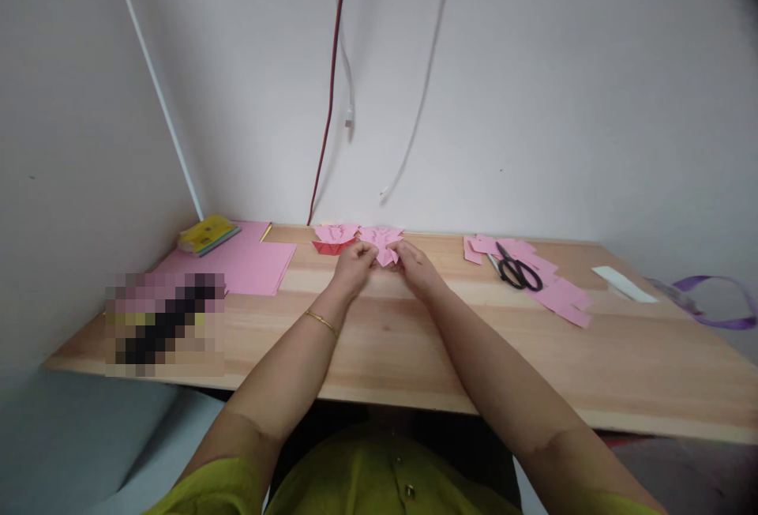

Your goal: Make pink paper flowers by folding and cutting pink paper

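Observation:
Near the back edge of the wooden table (384,341), both my hands are on a pink folded paper piece (384,245) with pointed edges and creases. My left hand (356,264) pinches its left side with closed fingers. On its right side, my right hand (415,265) grips the edge between thumb and fingers. Just left of it lies another pink folded paper (337,232) with a similar zigzag outline. A red folded paper (332,248) sits in front of that one, close to my left fingers.
Black-handled scissors (519,272) rest on pink paper offcuts (560,294) at the right, beside a white strip (624,284). Pink sheets (260,266) and a yellow packet (207,234) lie at the left. Cables (335,65) hang against the wall behind. A purple strap (719,321) is far right.

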The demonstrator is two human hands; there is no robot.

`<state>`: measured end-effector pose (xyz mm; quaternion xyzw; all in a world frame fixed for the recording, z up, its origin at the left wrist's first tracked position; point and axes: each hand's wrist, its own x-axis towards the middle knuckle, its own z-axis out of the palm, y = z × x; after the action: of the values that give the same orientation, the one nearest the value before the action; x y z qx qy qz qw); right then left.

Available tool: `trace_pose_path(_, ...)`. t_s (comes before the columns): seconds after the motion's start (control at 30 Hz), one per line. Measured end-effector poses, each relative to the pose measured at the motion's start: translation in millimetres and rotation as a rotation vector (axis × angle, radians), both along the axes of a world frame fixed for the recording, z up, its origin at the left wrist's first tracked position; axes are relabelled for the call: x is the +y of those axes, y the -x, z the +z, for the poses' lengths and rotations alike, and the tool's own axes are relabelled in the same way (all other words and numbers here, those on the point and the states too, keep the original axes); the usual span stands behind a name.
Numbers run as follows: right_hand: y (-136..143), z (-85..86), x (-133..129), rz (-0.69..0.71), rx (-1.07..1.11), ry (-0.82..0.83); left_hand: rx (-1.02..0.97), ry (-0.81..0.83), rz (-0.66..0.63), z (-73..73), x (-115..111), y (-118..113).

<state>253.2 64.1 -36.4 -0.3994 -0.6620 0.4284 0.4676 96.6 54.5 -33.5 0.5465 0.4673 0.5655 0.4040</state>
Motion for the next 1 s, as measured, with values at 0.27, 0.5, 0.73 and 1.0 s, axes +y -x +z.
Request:
trace_pose_path(0.27,-0.4,0.0,-2.1,-0.003,0.023,0.018,-0.197,0.092,-0.056,-4.2,2.3,-0.9)
trace_pose_path(0.5,-0.4,2.4,-3.3,0.018,0.003,-0.048,-0.204,0.121,-0.089,-6.6,3.4,0.1)
trace_pose_path(0.73,-0.2,2.9,-3.7,0.006,-0.019,-0.068,-0.172,0.116,-0.105,1.5,-4.2,-3.6)
trace_pose_path(1.0,-0.7,-1.3,-2.2,0.018,-0.085,-0.096,-0.049,0.022,-0.129,3.0,-4.9,-2.1)
